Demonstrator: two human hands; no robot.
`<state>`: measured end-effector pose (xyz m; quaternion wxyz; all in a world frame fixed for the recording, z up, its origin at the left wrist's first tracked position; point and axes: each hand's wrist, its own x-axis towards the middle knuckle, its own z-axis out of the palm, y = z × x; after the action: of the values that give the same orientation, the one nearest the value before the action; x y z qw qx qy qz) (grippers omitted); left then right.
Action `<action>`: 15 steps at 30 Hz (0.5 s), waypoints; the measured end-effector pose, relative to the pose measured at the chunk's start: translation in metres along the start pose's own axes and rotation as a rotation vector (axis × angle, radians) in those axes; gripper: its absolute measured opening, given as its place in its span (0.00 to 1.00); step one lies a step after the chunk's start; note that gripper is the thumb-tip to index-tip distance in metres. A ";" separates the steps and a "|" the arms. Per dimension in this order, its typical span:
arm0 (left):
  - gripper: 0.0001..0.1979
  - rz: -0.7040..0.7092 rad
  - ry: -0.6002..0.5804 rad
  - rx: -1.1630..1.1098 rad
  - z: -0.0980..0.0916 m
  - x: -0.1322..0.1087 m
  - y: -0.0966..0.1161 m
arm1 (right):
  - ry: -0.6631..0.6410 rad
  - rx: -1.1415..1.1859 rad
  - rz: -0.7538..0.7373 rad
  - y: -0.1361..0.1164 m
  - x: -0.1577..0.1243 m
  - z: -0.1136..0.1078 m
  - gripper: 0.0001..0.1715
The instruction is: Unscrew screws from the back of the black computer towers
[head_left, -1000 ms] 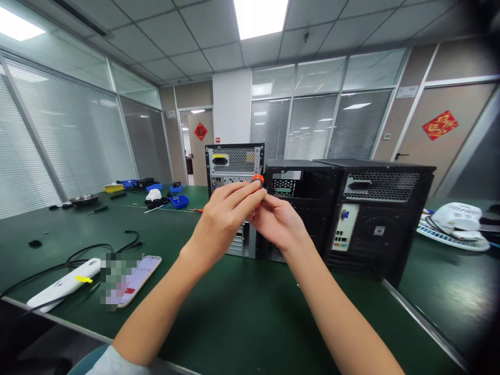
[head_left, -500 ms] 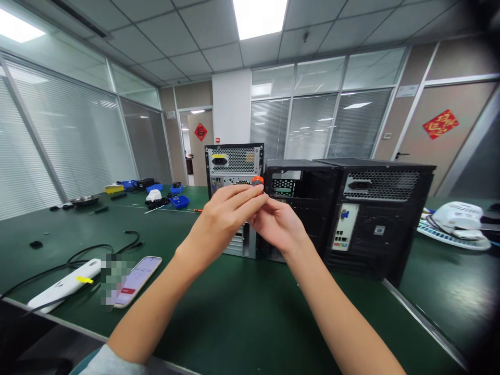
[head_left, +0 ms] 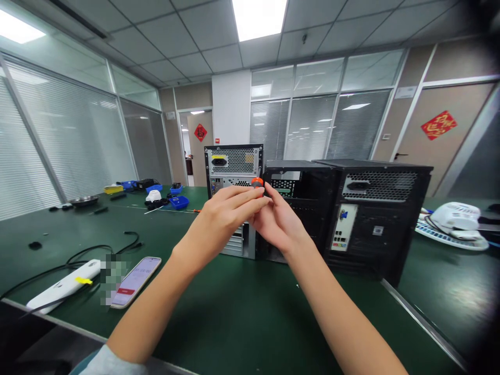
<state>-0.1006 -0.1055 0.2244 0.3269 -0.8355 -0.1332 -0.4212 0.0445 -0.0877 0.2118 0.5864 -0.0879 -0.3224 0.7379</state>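
Both hands meet around a screwdriver with an orange and dark grey handle (head_left: pixel 257 182), in front of the back panels of the computer cases. My left hand (head_left: pixel 226 211) closes over the handle from the left, its fingers laid across it. Cupped from the right, my right hand (head_left: pixel 277 219) has its fingers against the same handle, partly behind the left fingers. Most of the screwdriver is hidden by the fingers. Behind my hands stands a silver-backed computer case (head_left: pixel 234 160). To its right is a black computer case (head_left: pixel 312 192) with an open bay at the back.
Another black case (head_left: pixel 375 224) stands farther right. On the left lie a phone (head_left: pixel 136 281), a white power strip (head_left: pixel 64 286) and black cables (head_left: pixel 89 247). Blue trays (head_left: pixel 178 202) and a metal bowl (head_left: pixel 83 200) are farther back. A white device (head_left: pixel 457 219) sits at right.
A finger of my right hand has lifted and straightened beside the handle. My left hand stays nearly in place, and the view has shifted very slightly.
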 end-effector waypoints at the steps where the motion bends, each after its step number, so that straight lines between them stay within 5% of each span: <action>1: 0.14 -0.003 0.000 -0.007 0.000 0.000 0.000 | 0.006 -0.008 -0.006 0.000 0.001 0.001 0.08; 15: 0.15 -0.096 0.014 -0.077 0.004 0.000 0.000 | 0.059 -0.025 0.021 -0.007 0.005 0.005 0.10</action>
<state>-0.0980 -0.1026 0.2230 0.2750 -0.8371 -0.1547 -0.4469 0.0461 -0.0841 0.2211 0.5867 -0.1204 -0.3129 0.7371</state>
